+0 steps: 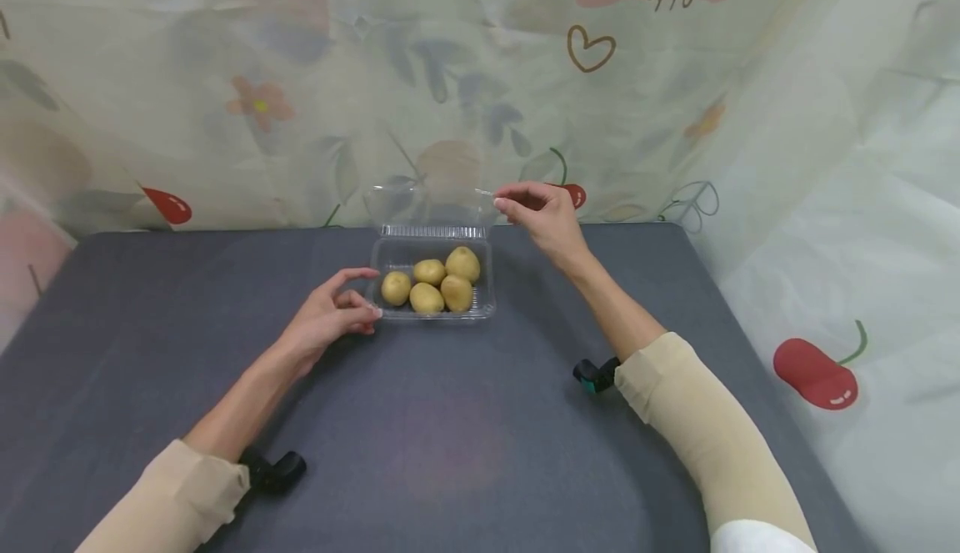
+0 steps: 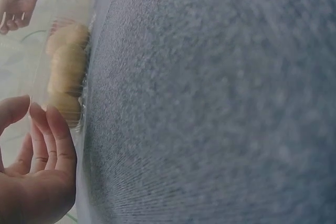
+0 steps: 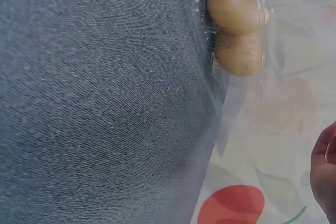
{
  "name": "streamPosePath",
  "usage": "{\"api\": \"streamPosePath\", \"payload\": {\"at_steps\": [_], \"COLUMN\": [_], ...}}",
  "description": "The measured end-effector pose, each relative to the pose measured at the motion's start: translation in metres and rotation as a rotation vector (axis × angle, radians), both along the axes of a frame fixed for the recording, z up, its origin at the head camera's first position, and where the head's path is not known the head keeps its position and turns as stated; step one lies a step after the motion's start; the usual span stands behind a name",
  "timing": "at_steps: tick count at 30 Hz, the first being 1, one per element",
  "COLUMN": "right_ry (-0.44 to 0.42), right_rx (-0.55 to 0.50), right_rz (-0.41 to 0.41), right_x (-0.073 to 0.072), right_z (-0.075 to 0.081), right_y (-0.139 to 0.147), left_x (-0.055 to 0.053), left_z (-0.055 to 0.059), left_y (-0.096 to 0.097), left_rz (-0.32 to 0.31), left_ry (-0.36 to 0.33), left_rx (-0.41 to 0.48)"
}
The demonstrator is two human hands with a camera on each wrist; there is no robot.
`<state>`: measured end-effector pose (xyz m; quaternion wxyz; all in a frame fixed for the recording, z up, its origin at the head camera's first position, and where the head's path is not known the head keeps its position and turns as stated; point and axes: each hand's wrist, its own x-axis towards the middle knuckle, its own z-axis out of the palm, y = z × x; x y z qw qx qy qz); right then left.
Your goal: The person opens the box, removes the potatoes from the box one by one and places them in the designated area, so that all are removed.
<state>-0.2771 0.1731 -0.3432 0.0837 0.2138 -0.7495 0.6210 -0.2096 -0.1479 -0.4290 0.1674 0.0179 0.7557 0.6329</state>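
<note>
A clear plastic clamshell container (image 1: 431, 317) sits on the dark tabletop with its lid (image 1: 450, 211) raised at the back. Inside lie several yellowish potatoes (image 1: 427, 298), grouped together. My right hand (image 1: 546, 218) pinches the right edge of the raised lid between thumb and fingers; only part of this hand (image 3: 324, 166) shows in the right wrist view. At the container's left side, my left hand (image 1: 330, 311) holds the rim near the front corner with thumb and fingers. The left wrist view has its bent fingertips (image 2: 56, 116) right at the see-through wall.
The dark grey table (image 1: 450, 436) ends at a printed curtain (image 1: 300, 119) just behind the container. More curtain hangs along the right side. Each wrist carries a black camera mount (image 1: 277, 471) below a beige sleeve (image 1: 168, 495).
</note>
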Motion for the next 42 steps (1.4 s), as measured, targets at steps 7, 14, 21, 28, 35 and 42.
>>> {"api": "streamPosePath", "payload": {"at_steps": [7,14,21,28,35,42], "right_ry": [0.004,0.011,-0.015,-0.034,-0.053,-0.068], "right_rx": [-0.004,0.011,0.044,0.045,0.022,0.034], "right_rz": [-0.058,-0.081,-0.073,-0.071,-0.076,-0.075], "right_x": [-0.009,-0.022,-0.03,-0.036,-0.039,-0.036], "right_z": [0.004,0.007,0.004,-0.002,-0.011,-0.02], "right_y": [-0.003,-0.006,-0.006,-0.006,-0.004,-0.004], "left_x": [-0.005,-0.008,-0.01,-0.012,-0.011,-0.011], "left_z": [0.005,0.011,0.01,0.008,0.008,0.006], "left_y": [-0.001,-0.005,-0.005,-0.002,-0.001,-0.002], "left_rz": [-0.039,-0.052,-0.067,-0.07,-0.082,-0.098], "left_ry": [-0.004,0.015,0.031,0.013,0.011,0.025], "left_rx": [-0.02,-0.061,-0.066,-0.04,-0.041,-0.076]}}
